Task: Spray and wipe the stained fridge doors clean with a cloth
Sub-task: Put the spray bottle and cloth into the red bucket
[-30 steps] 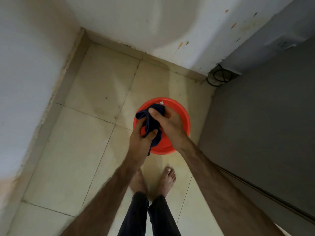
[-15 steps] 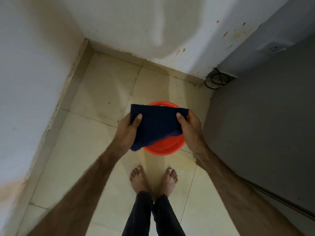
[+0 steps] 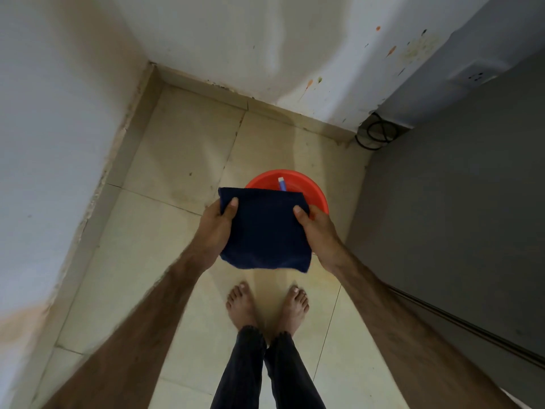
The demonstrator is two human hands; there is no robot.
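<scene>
A dark blue cloth [image 3: 265, 228] is spread flat between my two hands, above a red basin [image 3: 315, 191] on the floor. My left hand [image 3: 213, 228] pinches the cloth's left edge with the thumb on top. My right hand [image 3: 320, 231] grips its right edge the same way. Inside the basin, just past the cloth's top edge, pokes a small white and blue object [image 3: 282, 183]; most of it is hidden. The grey fridge door [image 3: 460, 208] fills the right side, with a few faint specks low down.
White walls stand to the left and ahead, the far one [image 3: 309, 54] spotted with orange and dark stains. A coiled black cable [image 3: 374, 134] lies in the corner by the fridge. My bare feet [image 3: 267, 305] stand on beige tiles just behind the basin.
One second ago both hands were wringing the bunched cloth over the basin. It has since been unfolded and is now held flat, slightly nearer to me.
</scene>
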